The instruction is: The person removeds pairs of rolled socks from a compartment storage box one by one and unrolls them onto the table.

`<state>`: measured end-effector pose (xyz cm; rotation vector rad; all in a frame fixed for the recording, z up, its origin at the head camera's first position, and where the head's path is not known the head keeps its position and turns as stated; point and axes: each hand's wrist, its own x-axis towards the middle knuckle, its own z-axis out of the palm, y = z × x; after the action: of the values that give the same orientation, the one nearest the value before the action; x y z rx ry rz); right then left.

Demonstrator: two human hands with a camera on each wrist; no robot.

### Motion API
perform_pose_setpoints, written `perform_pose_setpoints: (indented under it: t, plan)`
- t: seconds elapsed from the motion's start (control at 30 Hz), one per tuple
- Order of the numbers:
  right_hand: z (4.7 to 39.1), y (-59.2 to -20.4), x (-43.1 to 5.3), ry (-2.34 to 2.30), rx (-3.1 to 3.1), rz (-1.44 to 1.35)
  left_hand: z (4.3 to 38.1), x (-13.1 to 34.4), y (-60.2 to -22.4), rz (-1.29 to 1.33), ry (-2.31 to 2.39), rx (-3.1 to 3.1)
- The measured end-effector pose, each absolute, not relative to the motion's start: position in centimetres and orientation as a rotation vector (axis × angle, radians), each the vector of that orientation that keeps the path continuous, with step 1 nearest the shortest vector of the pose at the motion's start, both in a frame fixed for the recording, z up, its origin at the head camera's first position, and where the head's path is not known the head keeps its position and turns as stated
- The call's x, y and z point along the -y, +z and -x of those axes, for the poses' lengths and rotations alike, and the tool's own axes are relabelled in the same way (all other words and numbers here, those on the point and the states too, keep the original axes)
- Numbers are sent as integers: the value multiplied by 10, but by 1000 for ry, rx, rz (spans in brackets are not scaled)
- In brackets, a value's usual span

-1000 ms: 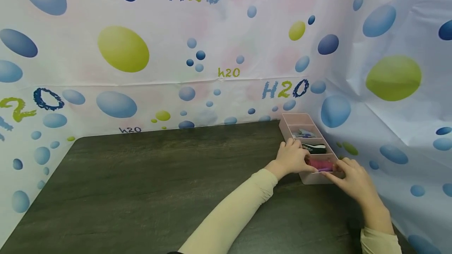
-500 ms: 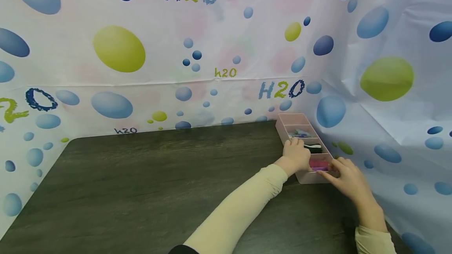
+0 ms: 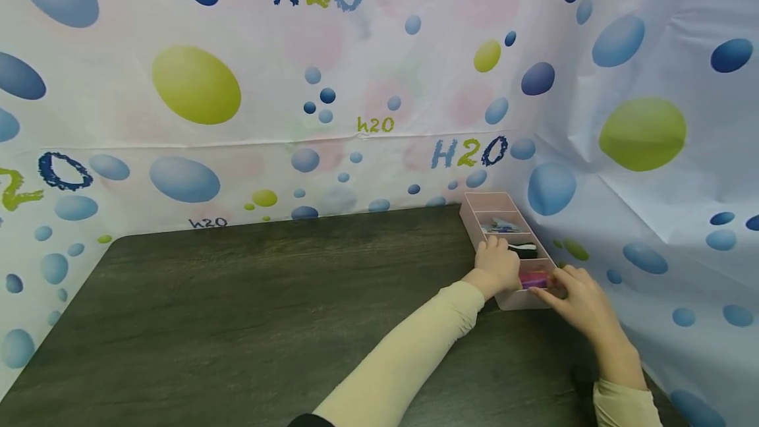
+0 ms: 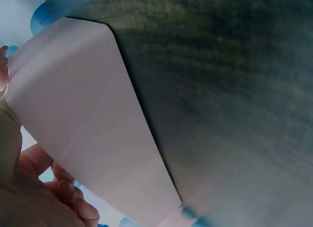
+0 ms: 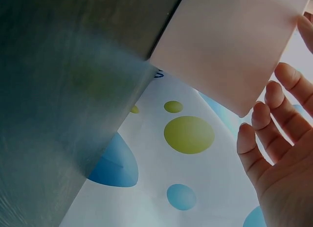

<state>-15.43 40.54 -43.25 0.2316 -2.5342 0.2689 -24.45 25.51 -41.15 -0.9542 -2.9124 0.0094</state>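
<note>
A long pale pink box with a row of compartments stands on the dark table. Its nearest compartment holds a bright pink and purple thing, whose kind I cannot tell. My left hand lies over the box's left rim, its thumb side at that thing's left end; the left wrist view shows bent fingers past the rim, the thumb mostly out of sight. From the right, my right hand reaches the same compartment, thumb at the front rim and index finger by the thing's right end. Its other fingers are spread loosely outside the box wall.
Farther back in the box lie a black item with a white stripe and some small bluish and clear pieces. A patterned sheet rises close along the box's right side and behind the table.
My left hand has shifted a little right and turned, covering more of the rim. The pink and purple thing sits lower in its compartment. My right hand stays nearly in place by the box.
</note>
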Motion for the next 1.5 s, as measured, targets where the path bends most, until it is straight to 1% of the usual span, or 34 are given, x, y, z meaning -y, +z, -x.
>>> perform_pose_setpoints:
  t: [0.2, 0.6, 1.1, 1.5]
  plan:
    - [154, -430, -405, 265, 2547, -224, 245, -252, -416, 916, -67, 2897]
    - [152, -430, -404, 275, 2587, -178, 248, -247, -418, 979, -90, 2822]
    - [151, -431, -402, 281, 2547, -224, 251, -234, -391, 1063, -191, 2716]
    - [151, -430, -402, 281, 2605, -177, 250, -222, -372, 1057, -204, 2649]
